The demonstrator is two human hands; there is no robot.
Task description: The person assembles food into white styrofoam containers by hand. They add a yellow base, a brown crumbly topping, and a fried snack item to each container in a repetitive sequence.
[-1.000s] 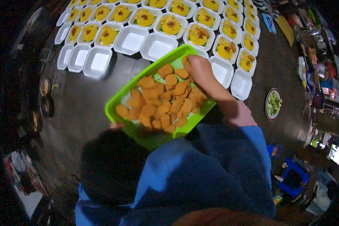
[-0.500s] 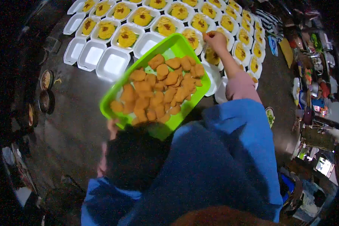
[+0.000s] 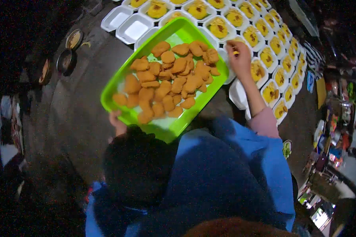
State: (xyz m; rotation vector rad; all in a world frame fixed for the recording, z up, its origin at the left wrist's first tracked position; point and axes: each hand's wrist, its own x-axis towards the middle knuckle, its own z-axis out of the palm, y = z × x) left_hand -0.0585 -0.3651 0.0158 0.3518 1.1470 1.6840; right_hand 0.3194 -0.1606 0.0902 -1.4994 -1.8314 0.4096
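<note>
My left hand [image 3: 117,124] grips the near left edge of a bright green plastic tray [image 3: 205,106]. Golden breaded nuggets [image 3: 162,90] lie heaped on the tray's white liner. Beyond its right rim, my right hand [image 3: 239,59] is over the white foam boxes, its fingers pinched together. A small yellow band shows at a finger. What those fingertips hold, if anything, I cannot make out. Most boxes contain yellow rice [image 3: 218,30] with a brown topping. At the right end of the rows, a box [image 3: 281,110] also has a nugget-like piece on its rice.
Bare foam boxes [image 3: 133,28] stand beyond the tray's far left side. Round pans or bowls [image 3: 65,61] are at the left on the dark surface. A dish with something green [image 3: 287,148] is at the right, and assorted clutter [image 3: 336,138] lies farther right.
The view has turned, so the filled boxes appear farther right and the pans higher. My right hand has come lower in the picture, still pinched. My left hand keeps its grip on the tray.
</note>
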